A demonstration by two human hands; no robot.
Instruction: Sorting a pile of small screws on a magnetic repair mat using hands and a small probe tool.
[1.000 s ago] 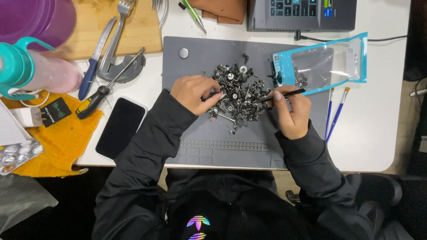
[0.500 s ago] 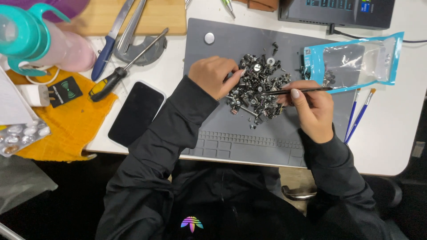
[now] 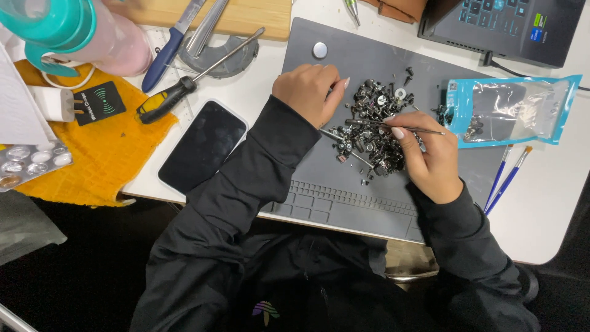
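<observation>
Pile of small dark screws and metal parts (image 3: 375, 126): heaped on the upper middle of a grey work mat (image 3: 344, 197), which is laid on a white bench (image 3: 547, 203). A few loose screws are scattered just above and below the heap.

Left hand (image 3: 307, 92): rested at the left edge of the pile, fingers curled, fingertips touching the parts. Whether a part is pinched in this grip cannot be told.

Right hand (image 3: 430, 157): placed at the right edge of the pile. Its grip is clenched on thin metal tweezers (image 3: 399, 127), held nearly level across the top of the heap.

Clear plastic bag with blue edging (image 3: 510, 110): laid flat just right of the pile, partly on the mat, a few dark parts seen at its mouth.

Two blue-handled brushes (image 3: 507, 178): laid side by side below the bag.

Black phone (image 3: 203, 147): set face up, left of the mat, beside the left sleeve.

Screwdriver with black and yellow handle (image 3: 184, 89): laid diagonally above the phone.

Orange cloth (image 3: 92, 160): spread at the left edge of the bench, bearing a small black card and a white charger.

Pink bottle with teal lid (image 3: 92, 37): seen at the upper left corner.

Laptop (image 3: 516, 24): seen at the upper right corner.
</observation>
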